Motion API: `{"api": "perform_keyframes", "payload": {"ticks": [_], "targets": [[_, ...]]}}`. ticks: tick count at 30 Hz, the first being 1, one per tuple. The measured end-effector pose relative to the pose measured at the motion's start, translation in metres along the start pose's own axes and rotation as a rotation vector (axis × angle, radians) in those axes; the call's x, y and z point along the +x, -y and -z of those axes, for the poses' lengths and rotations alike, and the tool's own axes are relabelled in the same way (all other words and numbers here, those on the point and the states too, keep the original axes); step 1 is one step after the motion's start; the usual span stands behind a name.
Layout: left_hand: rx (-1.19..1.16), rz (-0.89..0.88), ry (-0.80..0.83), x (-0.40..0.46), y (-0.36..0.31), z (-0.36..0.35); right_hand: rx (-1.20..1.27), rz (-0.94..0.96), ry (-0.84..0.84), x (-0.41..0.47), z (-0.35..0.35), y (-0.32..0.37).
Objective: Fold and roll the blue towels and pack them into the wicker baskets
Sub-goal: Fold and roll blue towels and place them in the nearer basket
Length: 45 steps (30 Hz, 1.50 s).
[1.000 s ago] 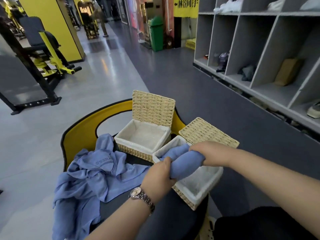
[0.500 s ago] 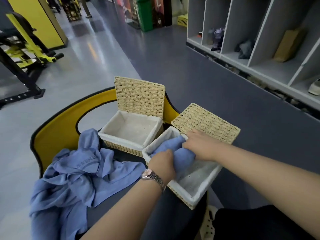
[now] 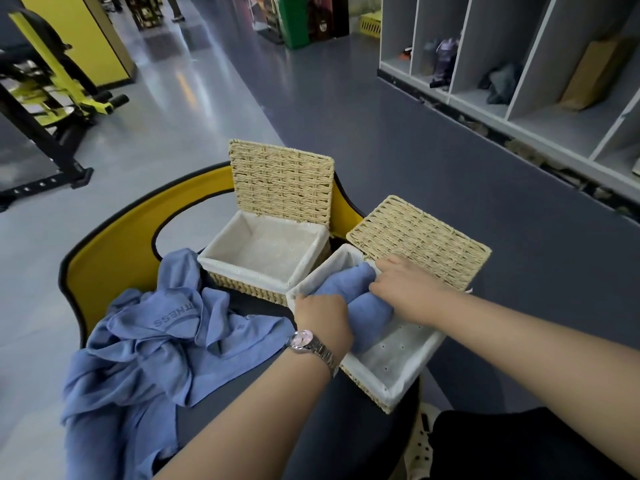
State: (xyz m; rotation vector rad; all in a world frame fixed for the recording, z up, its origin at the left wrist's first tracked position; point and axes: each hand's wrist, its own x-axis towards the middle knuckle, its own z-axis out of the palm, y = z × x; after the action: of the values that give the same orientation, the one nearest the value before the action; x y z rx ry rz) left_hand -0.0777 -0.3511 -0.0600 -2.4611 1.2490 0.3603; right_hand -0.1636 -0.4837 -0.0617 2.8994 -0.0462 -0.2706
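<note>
Rolled blue towel (image 3: 360, 299) sits in near wicker basket (image 3: 398, 375), far-left corner. Left hand (image 3: 323, 317) and right hand (image 3: 405, 292) grip it, fingers apparently curled round. Loose towels (image 3: 156, 341) lie left.

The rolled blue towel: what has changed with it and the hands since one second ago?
Both hands, left hand and right hand, brought the rolled towel down from above the near basket into its left end; they still hold it. The far basket stayed without a towel, and the loose towels lie as before.
</note>
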Motion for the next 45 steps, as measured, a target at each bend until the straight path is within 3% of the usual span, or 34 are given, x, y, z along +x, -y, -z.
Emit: {"api": "perform_keyframes", "payload": {"ticks": [3,6,10,12,19,28,35,41,45], "targets": [[-0.023,0.006,-0.045,-0.004,0.000,0.001,-0.005,0.017,-0.064,0.000,-0.005,-0.002],[-0.091,0.034,-0.195,-0.009,0.006,-0.007,0.020,0.001,-0.056,-0.005,-0.006,-0.004],[-0.027,0.046,0.006,-0.007,0.007,-0.004,0.041,-0.021,-0.036,-0.007,-0.003,0.001],[-0.058,0.027,-0.010,-0.013,0.007,0.002,0.062,-0.051,-0.004,-0.012,0.006,0.004],[-0.302,0.032,-0.581,-0.080,0.070,-0.004,0.285,-0.171,-0.120,-0.029,0.058,0.044],[-0.381,0.295,-0.441,-0.171,0.204,-0.097,0.559,0.088,-0.184,0.066,0.081,0.182],[-0.432,0.407,-0.497,-0.170,0.252,-0.149,0.842,-0.151,-0.149,0.179,0.079,0.241],[-0.610,0.375,-0.553,-0.160,0.263,-0.141,0.586,0.039,-0.103,0.242,0.085,0.248],[-0.681,0.433,-0.564,-0.156,0.262,-0.133,0.473,0.156,-0.258,0.207,0.082,0.252]]}}
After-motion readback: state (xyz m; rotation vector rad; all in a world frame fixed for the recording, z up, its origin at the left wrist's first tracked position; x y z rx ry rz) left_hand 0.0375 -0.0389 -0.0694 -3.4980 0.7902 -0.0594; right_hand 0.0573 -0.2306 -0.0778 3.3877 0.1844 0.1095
